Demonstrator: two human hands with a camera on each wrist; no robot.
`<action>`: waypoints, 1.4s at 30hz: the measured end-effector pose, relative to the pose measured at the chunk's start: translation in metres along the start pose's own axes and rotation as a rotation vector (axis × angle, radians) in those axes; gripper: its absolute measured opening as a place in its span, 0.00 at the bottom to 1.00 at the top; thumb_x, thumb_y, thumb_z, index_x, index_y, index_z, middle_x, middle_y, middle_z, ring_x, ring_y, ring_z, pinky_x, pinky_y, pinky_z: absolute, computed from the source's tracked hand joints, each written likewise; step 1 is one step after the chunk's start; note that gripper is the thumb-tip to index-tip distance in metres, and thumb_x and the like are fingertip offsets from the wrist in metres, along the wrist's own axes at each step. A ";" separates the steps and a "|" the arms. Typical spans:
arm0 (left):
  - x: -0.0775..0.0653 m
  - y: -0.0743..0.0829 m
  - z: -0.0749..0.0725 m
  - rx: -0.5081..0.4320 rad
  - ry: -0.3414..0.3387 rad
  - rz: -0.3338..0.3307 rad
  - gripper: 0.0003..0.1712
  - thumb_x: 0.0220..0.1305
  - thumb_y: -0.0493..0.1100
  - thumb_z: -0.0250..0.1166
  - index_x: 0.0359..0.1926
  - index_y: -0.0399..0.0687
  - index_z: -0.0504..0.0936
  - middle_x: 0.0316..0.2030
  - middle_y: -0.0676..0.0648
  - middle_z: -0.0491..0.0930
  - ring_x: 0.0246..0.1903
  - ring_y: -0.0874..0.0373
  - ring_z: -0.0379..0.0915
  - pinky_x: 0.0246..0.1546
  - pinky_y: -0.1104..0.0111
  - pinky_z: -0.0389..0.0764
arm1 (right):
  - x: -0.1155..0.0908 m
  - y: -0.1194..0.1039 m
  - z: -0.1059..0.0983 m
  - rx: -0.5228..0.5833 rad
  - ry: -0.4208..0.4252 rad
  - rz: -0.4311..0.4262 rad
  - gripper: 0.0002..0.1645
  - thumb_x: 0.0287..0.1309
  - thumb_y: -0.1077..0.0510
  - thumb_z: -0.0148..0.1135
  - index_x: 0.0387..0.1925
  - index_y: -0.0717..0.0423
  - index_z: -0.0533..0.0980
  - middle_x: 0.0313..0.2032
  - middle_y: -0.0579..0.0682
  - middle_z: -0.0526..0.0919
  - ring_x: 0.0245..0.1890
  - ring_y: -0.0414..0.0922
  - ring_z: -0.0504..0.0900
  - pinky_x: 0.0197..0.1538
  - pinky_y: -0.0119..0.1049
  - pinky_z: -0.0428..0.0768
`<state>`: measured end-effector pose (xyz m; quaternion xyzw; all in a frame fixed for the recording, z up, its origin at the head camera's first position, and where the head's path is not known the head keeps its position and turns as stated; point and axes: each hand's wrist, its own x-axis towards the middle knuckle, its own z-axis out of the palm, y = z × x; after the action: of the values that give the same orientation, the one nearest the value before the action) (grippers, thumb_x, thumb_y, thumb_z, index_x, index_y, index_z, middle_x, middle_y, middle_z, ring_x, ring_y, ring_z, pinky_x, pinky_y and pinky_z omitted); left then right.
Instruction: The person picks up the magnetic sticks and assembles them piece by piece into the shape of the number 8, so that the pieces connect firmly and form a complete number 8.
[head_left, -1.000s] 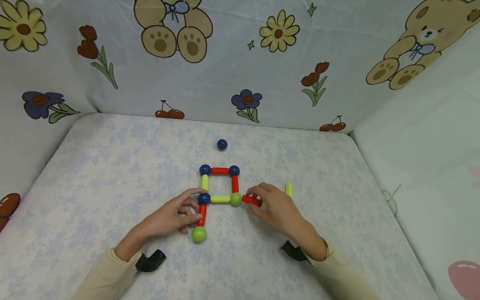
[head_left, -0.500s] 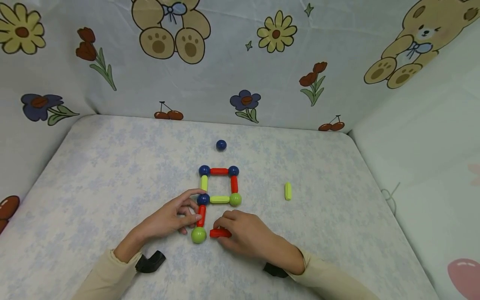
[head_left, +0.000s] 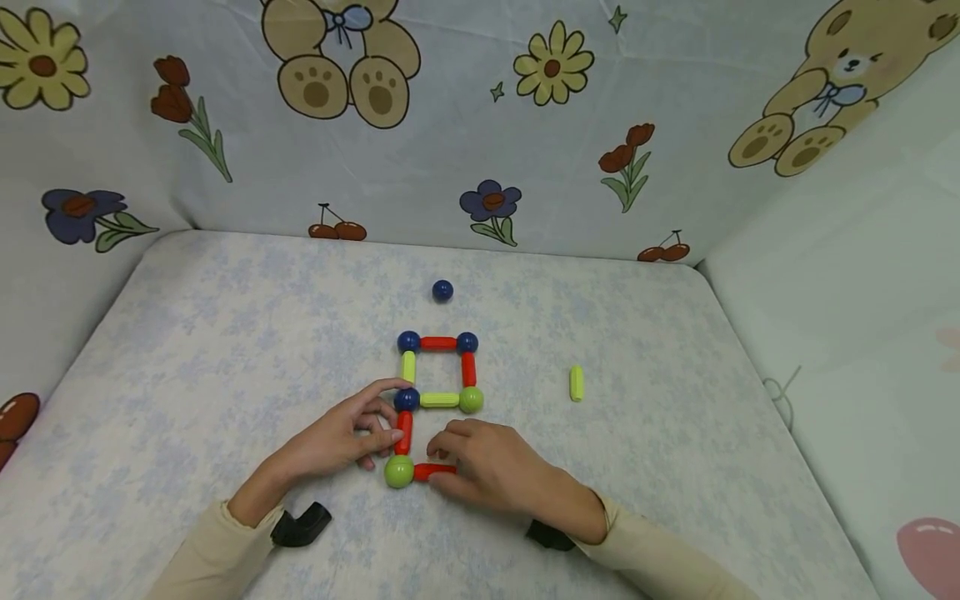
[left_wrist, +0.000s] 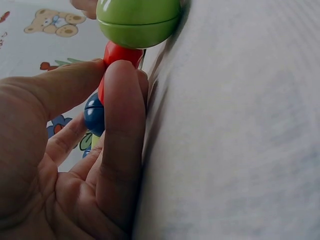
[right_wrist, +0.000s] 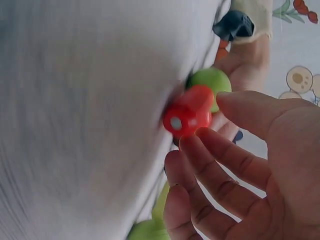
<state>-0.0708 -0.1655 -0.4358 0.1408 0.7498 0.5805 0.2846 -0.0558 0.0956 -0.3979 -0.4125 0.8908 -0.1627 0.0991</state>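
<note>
My left hand (head_left: 348,429) pinches a red magnetic rod (head_left: 404,429) between thumb and fingers, and its index fingertip touches the blue ball (head_left: 407,400) above. The rod joins that blue ball to a green ball (head_left: 399,472). A second red rod (right_wrist: 187,117) now meets the green ball and points right. My right hand (head_left: 487,462) is around this rod's free end, thumb and fingers spread apart, fingertips at its surface. Beyond both hands lies a square of red and yellow-green rods with blue balls and a green corner ball (head_left: 471,400).
A loose blue ball (head_left: 442,291) lies behind the square. To the right lies a loose yellow-green rod (head_left: 576,383). The patterned tabletop (head_left: 247,325) ends at a cloth wall (head_left: 420,167) with printed bears and flowers. A thin cord (head_left: 783,400) hangs at the right.
My right hand has come left and nearer from beside the square, bringing the second red rod. That rod has joined the near green ball, and the fingers have parted from it. My left hand stays put.
</note>
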 end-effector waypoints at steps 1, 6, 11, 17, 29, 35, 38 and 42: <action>0.000 0.000 0.000 0.001 0.000 0.001 0.38 0.69 0.48 0.65 0.75 0.59 0.58 0.47 0.40 0.77 0.36 0.51 0.80 0.29 0.59 0.84 | 0.001 0.001 -0.003 0.010 0.002 0.012 0.15 0.64 0.44 0.66 0.48 0.45 0.82 0.39 0.39 0.83 0.33 0.32 0.75 0.34 0.23 0.74; -0.001 0.000 0.000 0.004 0.000 0.004 0.38 0.70 0.48 0.65 0.75 0.59 0.58 0.47 0.40 0.77 0.36 0.51 0.80 0.29 0.59 0.84 | 0.016 0.017 -0.025 0.015 0.074 0.064 0.17 0.65 0.45 0.65 0.48 0.50 0.82 0.39 0.43 0.85 0.36 0.37 0.81 0.38 0.30 0.79; -0.001 0.001 0.000 0.009 -0.001 -0.002 0.39 0.69 0.49 0.65 0.75 0.60 0.57 0.47 0.40 0.76 0.36 0.51 0.80 0.30 0.59 0.84 | 0.044 0.046 -0.048 0.025 0.159 0.093 0.15 0.66 0.49 0.66 0.47 0.54 0.82 0.36 0.46 0.85 0.34 0.41 0.82 0.36 0.32 0.79; 0.000 0.000 0.000 0.021 0.005 0.008 0.38 0.69 0.49 0.66 0.74 0.58 0.59 0.43 0.41 0.72 0.33 0.54 0.79 0.29 0.59 0.84 | 0.087 0.084 -0.062 0.028 0.161 0.197 0.17 0.66 0.52 0.65 0.52 0.56 0.81 0.42 0.50 0.84 0.36 0.45 0.81 0.38 0.35 0.80; -0.008 0.006 0.004 0.175 -0.112 0.165 0.19 0.66 0.50 0.69 0.55 0.52 0.79 0.38 0.45 0.71 0.29 0.60 0.72 0.31 0.69 0.76 | 0.144 0.114 -0.060 -0.001 0.085 0.357 0.28 0.71 0.55 0.58 0.70 0.44 0.68 0.67 0.57 0.65 0.40 0.49 0.80 0.43 0.45 0.82; -0.013 0.015 0.017 0.446 -0.111 0.161 0.15 0.62 0.58 0.71 0.47 0.64 0.83 0.30 0.57 0.73 0.27 0.67 0.67 0.29 0.73 0.70 | 0.145 0.123 -0.059 0.008 0.033 0.341 0.23 0.70 0.58 0.59 0.65 0.52 0.72 0.60 0.58 0.75 0.54 0.50 0.78 0.58 0.45 0.78; -0.015 0.018 0.022 0.539 -0.089 0.151 0.13 0.61 0.59 0.71 0.45 0.66 0.83 0.30 0.61 0.73 0.29 0.67 0.68 0.30 0.73 0.70 | 0.135 0.126 -0.061 0.025 0.055 0.312 0.21 0.69 0.58 0.60 0.61 0.56 0.74 0.55 0.58 0.79 0.50 0.51 0.79 0.56 0.43 0.79; -0.015 0.019 0.024 0.558 -0.081 0.143 0.12 0.62 0.58 0.70 0.45 0.66 0.83 0.30 0.61 0.72 0.29 0.68 0.67 0.30 0.73 0.69 | 0.105 0.119 -0.065 0.087 0.126 0.279 0.23 0.68 0.55 0.63 0.61 0.56 0.74 0.52 0.57 0.80 0.44 0.50 0.82 0.48 0.41 0.82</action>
<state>-0.0471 -0.1497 -0.4179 0.2893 0.8567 0.3642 0.2229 -0.2266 0.1003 -0.3864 -0.2689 0.9360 -0.2116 0.0823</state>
